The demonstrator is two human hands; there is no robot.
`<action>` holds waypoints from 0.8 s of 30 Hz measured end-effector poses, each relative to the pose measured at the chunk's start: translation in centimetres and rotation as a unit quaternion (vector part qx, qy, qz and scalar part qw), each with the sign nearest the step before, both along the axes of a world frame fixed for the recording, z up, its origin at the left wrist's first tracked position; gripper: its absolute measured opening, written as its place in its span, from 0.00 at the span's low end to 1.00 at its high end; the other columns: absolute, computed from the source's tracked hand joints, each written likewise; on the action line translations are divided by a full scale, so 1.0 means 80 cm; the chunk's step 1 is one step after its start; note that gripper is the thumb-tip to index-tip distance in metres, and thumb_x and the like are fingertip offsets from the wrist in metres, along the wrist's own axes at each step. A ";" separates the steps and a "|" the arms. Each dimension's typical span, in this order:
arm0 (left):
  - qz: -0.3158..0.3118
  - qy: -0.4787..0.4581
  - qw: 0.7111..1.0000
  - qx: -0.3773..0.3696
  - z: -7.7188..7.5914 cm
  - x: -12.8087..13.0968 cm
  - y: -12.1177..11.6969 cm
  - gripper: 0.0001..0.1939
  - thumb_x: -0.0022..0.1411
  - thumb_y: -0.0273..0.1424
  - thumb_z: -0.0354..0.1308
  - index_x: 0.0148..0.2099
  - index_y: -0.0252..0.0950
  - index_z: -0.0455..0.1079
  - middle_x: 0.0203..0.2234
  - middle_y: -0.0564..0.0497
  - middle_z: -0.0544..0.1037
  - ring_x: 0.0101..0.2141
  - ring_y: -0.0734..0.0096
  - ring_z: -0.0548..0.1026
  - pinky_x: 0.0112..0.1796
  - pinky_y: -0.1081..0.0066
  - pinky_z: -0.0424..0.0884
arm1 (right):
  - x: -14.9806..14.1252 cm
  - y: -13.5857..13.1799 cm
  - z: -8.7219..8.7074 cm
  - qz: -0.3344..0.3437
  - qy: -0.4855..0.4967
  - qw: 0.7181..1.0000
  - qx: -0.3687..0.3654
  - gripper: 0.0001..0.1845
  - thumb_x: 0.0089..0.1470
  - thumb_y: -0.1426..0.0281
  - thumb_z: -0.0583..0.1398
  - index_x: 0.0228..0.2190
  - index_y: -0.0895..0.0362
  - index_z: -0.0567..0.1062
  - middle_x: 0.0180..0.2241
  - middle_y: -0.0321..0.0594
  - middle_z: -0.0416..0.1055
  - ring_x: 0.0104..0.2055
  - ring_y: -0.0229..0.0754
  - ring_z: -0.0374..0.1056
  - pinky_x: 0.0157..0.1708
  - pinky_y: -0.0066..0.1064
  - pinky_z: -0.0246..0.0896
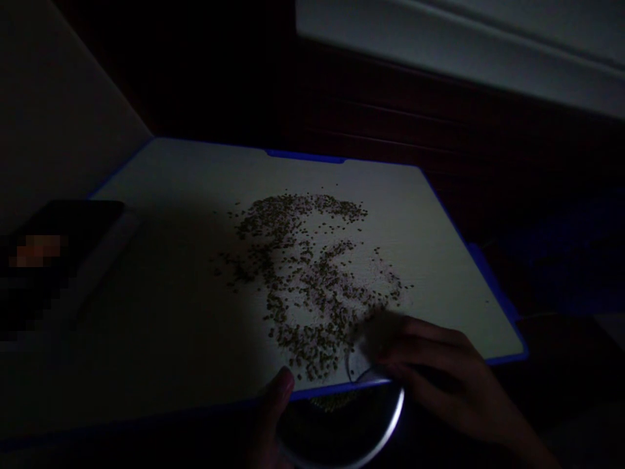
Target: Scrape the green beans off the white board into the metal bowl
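Observation:
Several hundred small dark seeds (303, 280) lie scattered in a loose patch on a white cutting board with a blue edge (420, 215). My right hand (439, 371) is at the board's near right edge, its blurred fingertips among the seeds' lower edge. A dark blurred tuft at those fingertips could be a brush or the fingers themselves. Below the edge sits a round metal bowl (390, 423) with some seeds inside. My left hand (271, 417) is dim, beside the bowl, with its thumb at the board's edge.
A dark flat object (63, 221) with a pixelated patch lies at the board's left side. A pale wall (58, 111) rises at the far left, and a pale ledge (439, 45) runs across the top right above dark wood.

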State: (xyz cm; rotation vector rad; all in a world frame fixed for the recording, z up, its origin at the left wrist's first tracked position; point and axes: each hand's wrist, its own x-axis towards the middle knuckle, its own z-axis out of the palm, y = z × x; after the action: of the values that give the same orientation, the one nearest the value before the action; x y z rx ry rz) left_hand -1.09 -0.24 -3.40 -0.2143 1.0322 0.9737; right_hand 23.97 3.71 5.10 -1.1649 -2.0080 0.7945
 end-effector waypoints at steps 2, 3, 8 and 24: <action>0.010 0.015 0.999 -0.029 0.004 0.002 0.003 0.46 0.65 0.38 0.74 0.80 0.42 0.60 0.55 0.41 0.89 0.64 0.37 0.78 0.65 0.43 0.75 | 0.001 0.000 -0.001 0.009 0.009 1.000 0.004 0.11 0.67 0.75 0.64 0.46 0.48 0.84 0.41 0.38 0.84 0.42 0.41 0.83 0.39 0.31 0.82; 0.011 0.018 0.999 -0.035 0.007 0.003 0.004 0.46 0.65 0.38 0.74 0.80 0.42 0.61 0.56 0.40 0.88 0.64 0.36 0.78 0.65 0.43 0.74 | 0.001 0.001 -0.002 0.012 0.012 1.000 0.007 0.11 0.67 0.75 0.65 0.46 0.48 0.84 0.41 0.38 0.84 0.43 0.40 0.83 0.40 0.30 0.82; 0.008 0.021 1.000 -0.015 0.015 0.008 0.005 0.44 0.65 0.38 0.75 0.78 0.40 0.65 0.59 0.41 0.87 0.66 0.38 0.77 0.65 0.47 0.75 | 0.003 0.002 -0.008 -0.072 0.011 0.997 0.040 0.10 0.68 0.73 0.66 0.47 0.48 0.84 0.39 0.36 0.84 0.39 0.38 0.82 0.35 0.27 0.79; 0.024 -0.018 1.000 -0.005 -0.015 0.000 -0.003 0.33 0.66 0.39 0.73 0.70 0.42 0.76 0.59 0.44 0.87 0.68 0.40 0.74 0.72 0.45 0.63 | -0.004 0.009 -0.004 -0.042 0.010 0.999 0.003 0.11 0.70 0.71 0.65 0.49 0.48 0.85 0.40 0.38 0.85 0.42 0.40 0.83 0.39 0.28 0.80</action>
State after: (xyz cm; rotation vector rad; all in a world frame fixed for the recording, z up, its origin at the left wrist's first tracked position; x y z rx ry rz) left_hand -1.08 -0.45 -4.58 -0.2655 1.0025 1.0034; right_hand 23.61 4.42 4.74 -1.2247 -1.9299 0.7542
